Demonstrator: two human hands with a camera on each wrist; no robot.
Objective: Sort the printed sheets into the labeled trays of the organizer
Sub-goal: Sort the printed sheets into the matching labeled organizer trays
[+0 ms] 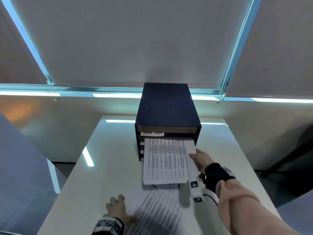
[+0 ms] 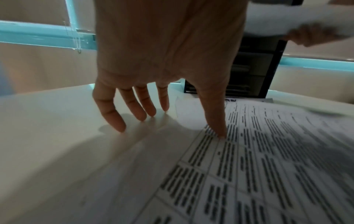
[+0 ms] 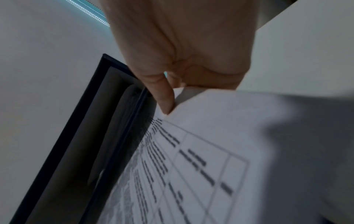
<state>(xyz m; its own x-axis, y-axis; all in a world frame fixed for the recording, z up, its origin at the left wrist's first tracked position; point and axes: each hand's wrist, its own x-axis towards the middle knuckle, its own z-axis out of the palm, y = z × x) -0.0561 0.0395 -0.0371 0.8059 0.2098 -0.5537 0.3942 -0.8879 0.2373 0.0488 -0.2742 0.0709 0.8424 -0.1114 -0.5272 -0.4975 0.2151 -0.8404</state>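
A dark blue organizer (image 1: 166, 106) stands at the far middle of the white table (image 1: 105, 158), its top tray labelled "TASK LIST" (image 1: 152, 133). My right hand (image 1: 200, 160) pinches the right edge of a printed sheet (image 1: 167, 161), whose far end lies in a tray below that label. In the right wrist view the thumb (image 3: 164, 97) presses on that sheet (image 3: 220, 144) beside the organizer (image 3: 80, 136). My left hand (image 1: 116, 206) rests with spread straight fingers, its thumb (image 2: 220, 125) on the loose printed sheets (image 2: 258, 166) near me.
Lower trays with white labels (image 1: 142, 147) show at the organizer's left, partly hidden by the sheet. Drawn window blinds (image 1: 135, 39) fill the wall behind. A grey partition (image 1: 20, 167) stands left of the table, and a dark object (image 1: 298, 150) at right.
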